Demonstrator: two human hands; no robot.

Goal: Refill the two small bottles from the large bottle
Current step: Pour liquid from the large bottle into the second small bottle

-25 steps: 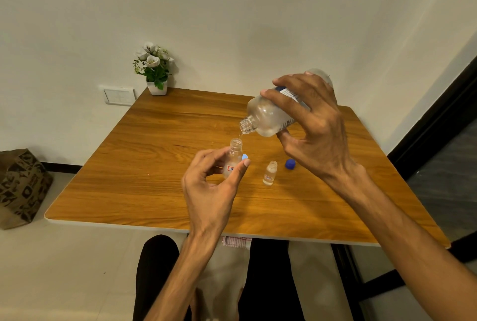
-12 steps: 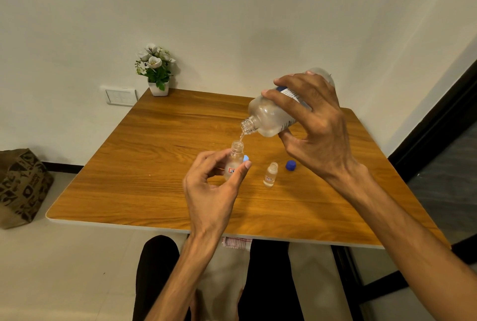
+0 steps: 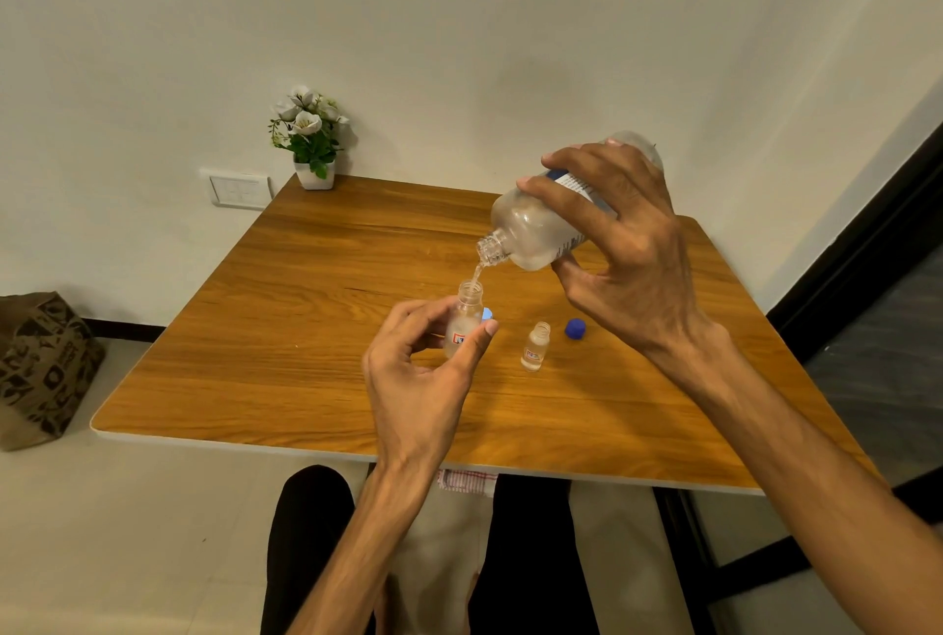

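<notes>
My right hand grips the large clear bottle, tilted with its open neck pointing down-left. A thin stream of clear liquid runs from it into the first small bottle, which my left hand holds upright between thumb and fingers just above the wooden table. A second small bottle, uncapped and upright, stands on the table to the right of it. A dark blue cap lies beside that one. A light blue cap peeks out behind the held bottle.
A small pot of white flowers stands at the table's far left corner by the wall. A wall socket is left of it. A patterned paper bag sits on the floor at left. My legs are below the table's near edge.
The large bottle has tipped a little further and liquid now streams into the held small bottle. Both hands stay almost in place.
</notes>
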